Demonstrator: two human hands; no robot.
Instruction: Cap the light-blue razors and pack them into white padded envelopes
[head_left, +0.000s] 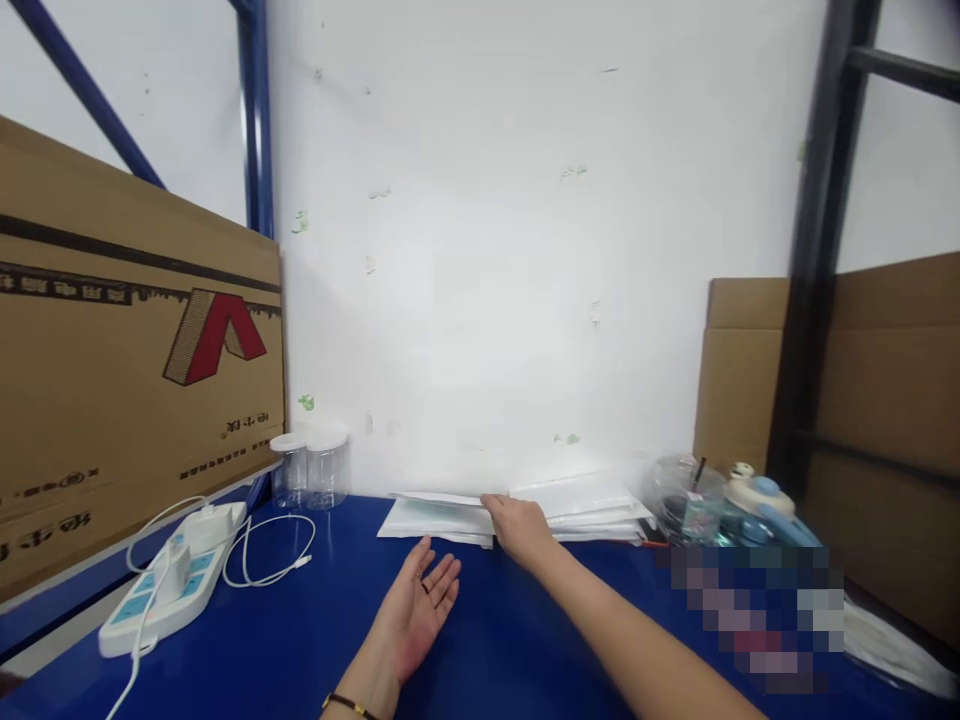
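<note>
Low at the foot of the wall lie white papers [439, 520] in a flat stack on the blue tabletop [315, 620]. My right hand [519, 528] reaches over them, its fingers closed on the edge of the top white sheet, which is lifted slightly at that side. Palm up, my left hand [421, 612] rests in the air in front of the stack, fingers apart and holding nothing. Right of my right hand, a second pile of white papers [577, 498] leans against the wall.
On the left stand a white power strip [169, 570] with plugs, a white cable [262, 580], two clear lidded jars [326, 475] and a large cardboard box [112, 400]. At right are a clear plastic bag [679, 495] and a blue-and-cream bottle [757, 500]; a pixelated patch hides part of the table.
</note>
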